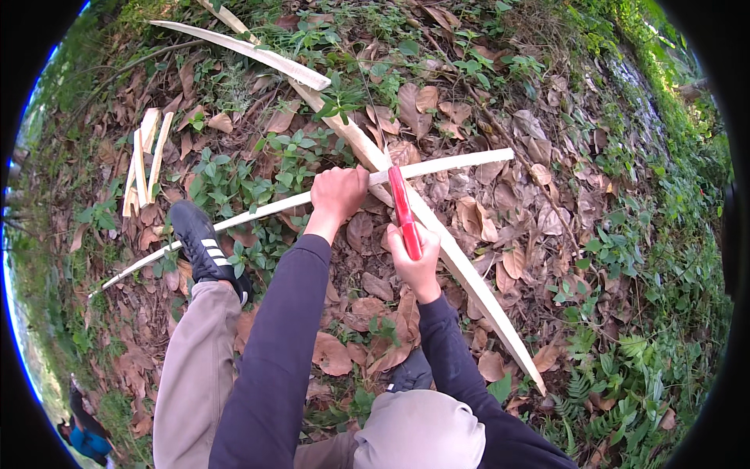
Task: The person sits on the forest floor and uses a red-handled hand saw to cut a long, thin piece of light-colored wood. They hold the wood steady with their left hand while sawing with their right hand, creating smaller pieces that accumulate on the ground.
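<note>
My left hand (337, 193) grips a long pale split strip of wood (461, 162) that runs from the far left to the right across the leaf litter. My right hand (416, 262) holds a red-handled tool (403, 207) upright, its upper end touching the strip just right of my left hand. The tool's blade is not clear to see. A second, wider pale slat (476, 285) lies under the strip and runs diagonally from upper left to lower right.
My left foot in a black shoe (201, 246) stands on the strip's left part. A small pile of short pale sticks (144, 160) lies at the left. Another curved slat (250, 51) lies at the top. Dry leaves and low green plants cover the ground.
</note>
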`<state>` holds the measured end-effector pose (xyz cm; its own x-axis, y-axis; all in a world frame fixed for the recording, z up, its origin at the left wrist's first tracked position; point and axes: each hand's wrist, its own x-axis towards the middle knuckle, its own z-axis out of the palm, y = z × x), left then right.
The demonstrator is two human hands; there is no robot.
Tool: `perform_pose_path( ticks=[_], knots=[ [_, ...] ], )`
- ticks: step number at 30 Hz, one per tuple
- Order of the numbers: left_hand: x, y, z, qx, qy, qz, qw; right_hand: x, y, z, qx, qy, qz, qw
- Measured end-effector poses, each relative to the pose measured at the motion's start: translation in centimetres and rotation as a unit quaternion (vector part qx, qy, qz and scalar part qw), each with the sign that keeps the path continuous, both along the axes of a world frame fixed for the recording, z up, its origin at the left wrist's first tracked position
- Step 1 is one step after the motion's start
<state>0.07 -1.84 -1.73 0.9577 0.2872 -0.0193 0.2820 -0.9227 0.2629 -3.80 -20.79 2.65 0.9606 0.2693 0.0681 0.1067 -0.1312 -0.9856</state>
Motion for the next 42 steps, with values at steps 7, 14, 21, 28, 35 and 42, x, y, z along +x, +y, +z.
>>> perform_pose_path(
  ticks=[7,14,21,28,35,42],
  knots=[
    [0.1,0.0,-0.6,0.011,-0.027,0.019,0.999,-8.8,-8.6,0.7,-0.062,0.014,0.005,0.998],
    [0.2,-0.1,0.5,-0.008,0.013,0.034,0.999,-8.8,-8.1,2.6,-0.09,0.03,-0.022,0.995],
    [0.4,0.0,-0.1,-0.018,-0.014,0.03,0.999,-9.9,-7.9,-0.2,-0.015,0.064,-0.044,0.997],
    [0.0,0.0,-0.4,-0.004,-0.021,0.03,0.999,-7.9,-6.7,2.3,-0.088,-0.03,-0.044,0.995],
    [-0.4,0.0,-0.4,-0.012,-0.028,0.025,0.999,-8.8,-7.1,0.8,-0.11,-0.066,-0.019,0.992],
    [-0.1,0.0,-0.8,0.014,-0.025,0.019,0.999,-5.7,-4.7,0.5,-0.088,-0.075,-0.053,0.992]
  ],
)
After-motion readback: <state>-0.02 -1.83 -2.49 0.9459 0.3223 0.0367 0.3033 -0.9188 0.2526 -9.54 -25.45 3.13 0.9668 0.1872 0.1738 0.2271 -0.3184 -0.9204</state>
